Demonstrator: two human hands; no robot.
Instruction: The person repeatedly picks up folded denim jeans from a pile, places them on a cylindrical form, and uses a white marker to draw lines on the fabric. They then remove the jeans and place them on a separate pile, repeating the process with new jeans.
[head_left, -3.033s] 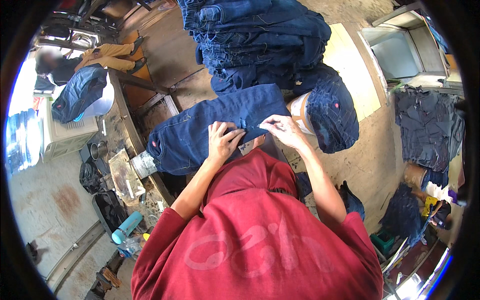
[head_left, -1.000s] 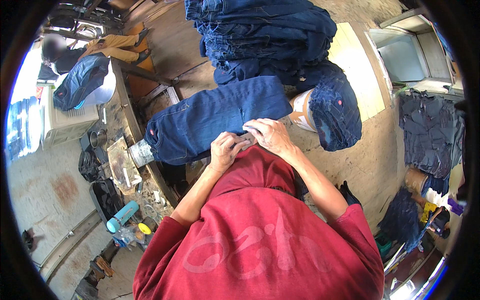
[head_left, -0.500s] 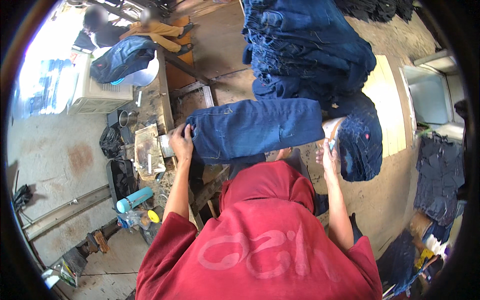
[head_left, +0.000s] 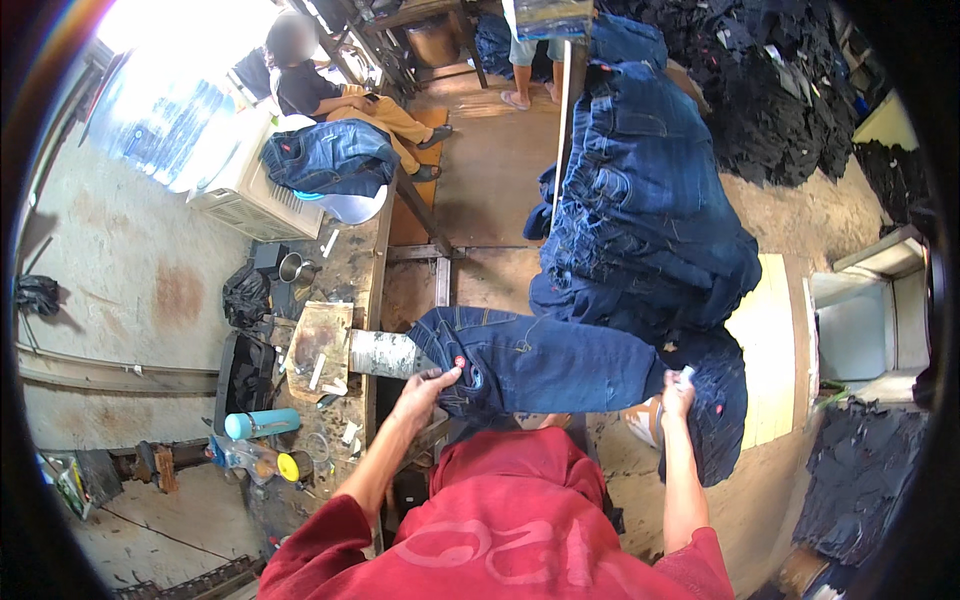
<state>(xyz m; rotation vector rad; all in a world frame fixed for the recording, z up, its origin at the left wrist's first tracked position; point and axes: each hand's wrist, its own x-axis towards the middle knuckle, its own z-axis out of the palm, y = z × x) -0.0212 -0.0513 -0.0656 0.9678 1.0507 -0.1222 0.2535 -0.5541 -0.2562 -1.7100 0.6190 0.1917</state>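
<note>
1. Two bare hands work at the ends of one denim garment (head_left: pixel 550 360). The left hand (head_left: pixel 420 392) is narrow, thumb and fingers closed on the cloth at the garment's left end, beside a red round tag (head_left: pixel 459 361).
2. The right hand (head_left: pixel 678 393) is narrow too, with a small pale piece (head_left: pixel 686 374) between its fingers at the garment's right end – whether it also grips the cloth, I cannot tell.
3. The garment stretches crosswise just beyond the person's red shirt (head_left: pixel 500 540). A pale, scuffed support (head_left: pixel 385 353) meets its left end; how far it runs inside is hidden.
4. If the left fingers slip while the right hand pulls, that end could bunch or twist, as the cloth there looks loosely folded.
5. Holding cloth and pale piece together might make the right hand drop the piece.
6. Near the garment's right end hangs more denim (head_left: pixel 715 400), with a tall denim pile (head_left: pixel 640 200) farther off – a wide swing right could snag or drag these.
7. Left, on the cluttered bench (head_left: pixel 355 270), stands a metal cup (head_left: pixel 291 267); a trailing edge might knock it.
</note>
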